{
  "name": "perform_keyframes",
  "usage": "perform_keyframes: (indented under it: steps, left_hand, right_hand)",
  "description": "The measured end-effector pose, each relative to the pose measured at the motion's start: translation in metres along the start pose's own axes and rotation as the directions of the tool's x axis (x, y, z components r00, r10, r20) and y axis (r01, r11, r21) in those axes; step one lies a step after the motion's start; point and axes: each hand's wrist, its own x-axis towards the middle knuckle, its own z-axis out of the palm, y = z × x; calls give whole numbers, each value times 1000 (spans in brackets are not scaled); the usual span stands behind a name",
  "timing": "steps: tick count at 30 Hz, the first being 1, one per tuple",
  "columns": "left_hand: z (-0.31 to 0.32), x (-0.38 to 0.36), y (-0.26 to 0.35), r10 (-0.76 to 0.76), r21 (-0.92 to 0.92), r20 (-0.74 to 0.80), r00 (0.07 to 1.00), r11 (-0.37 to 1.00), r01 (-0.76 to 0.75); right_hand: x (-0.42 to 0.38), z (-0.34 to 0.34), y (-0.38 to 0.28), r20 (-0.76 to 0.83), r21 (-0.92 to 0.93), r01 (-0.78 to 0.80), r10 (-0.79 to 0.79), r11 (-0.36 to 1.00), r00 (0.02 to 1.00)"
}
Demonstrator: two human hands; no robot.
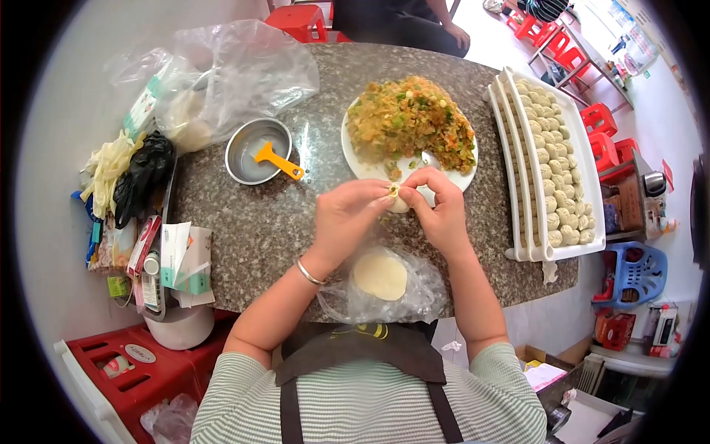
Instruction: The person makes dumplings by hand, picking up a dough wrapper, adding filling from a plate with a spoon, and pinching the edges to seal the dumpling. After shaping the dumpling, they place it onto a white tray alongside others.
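Granite table [259, 222]: left hand [347, 214], right hand [442, 211] fingers pinched closed on dumpling [398, 200].

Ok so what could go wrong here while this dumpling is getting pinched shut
1. Filling shows at the top of the dumpling held between the left hand and right hand; it may squeeze out or keep the seam from sealing.
2. The tray of finished dumplings overhangs the table edge and might tip if bumped.
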Motion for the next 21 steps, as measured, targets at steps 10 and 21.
perform_keyframes:
  steps: [10, 21]
  left_hand:
    - [1, 1, 0, -41, -91, -80, 996, 995, 34]
    - [0, 0, -4, 137, 75, -20, 990, 988, -135]
  right_hand:
    - [-3, 0, 7, -80, -34, -6, 3, 999, 997]
    - [-3, 4, -1, -83, -52, 27, -32, 998, 996]
